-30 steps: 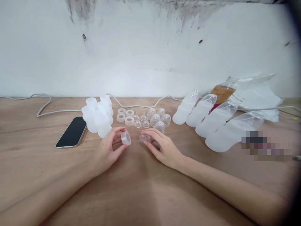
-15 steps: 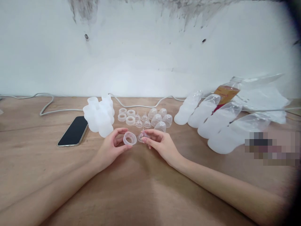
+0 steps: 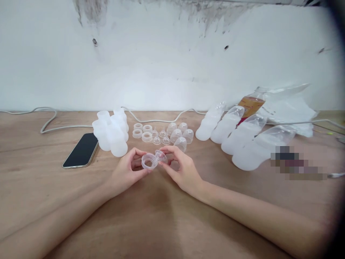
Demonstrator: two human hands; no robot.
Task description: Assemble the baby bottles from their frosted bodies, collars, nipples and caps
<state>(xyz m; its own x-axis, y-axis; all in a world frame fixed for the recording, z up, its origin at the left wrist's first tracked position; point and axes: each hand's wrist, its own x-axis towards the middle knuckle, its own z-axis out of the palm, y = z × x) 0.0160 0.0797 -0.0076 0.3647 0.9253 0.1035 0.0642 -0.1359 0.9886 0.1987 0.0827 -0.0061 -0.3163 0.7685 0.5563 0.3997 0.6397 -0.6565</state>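
Observation:
My left hand (image 3: 130, 168) is closed around the edge of a clear threaded ring (image 3: 149, 162), its opening tilted toward me. Between the fingertips of my right hand (image 3: 180, 167) is a clear nipple (image 3: 160, 155), tilted with its wide base up, right beside the ring. Behind my hands stand several rings (image 3: 147, 136), several clear nipples (image 3: 162, 133) and several clear domed caps (image 3: 188, 135). The nearest cap (image 3: 180, 144) is partly hidden by my right hand.
White bottles (image 3: 110, 131) stand grouped at the left, beside a black phone (image 3: 81, 150). Capped bottles (image 3: 249, 153) lie in a slanting row at the right, before an amber bottle (image 3: 252, 105) and plastic bags (image 3: 291, 109). A cable (image 3: 159, 121) runs along the wall.
My right hand has tipped the nipple over and brought it up against the ring. My left hand has turned the ring slightly. The view has shifted a little.

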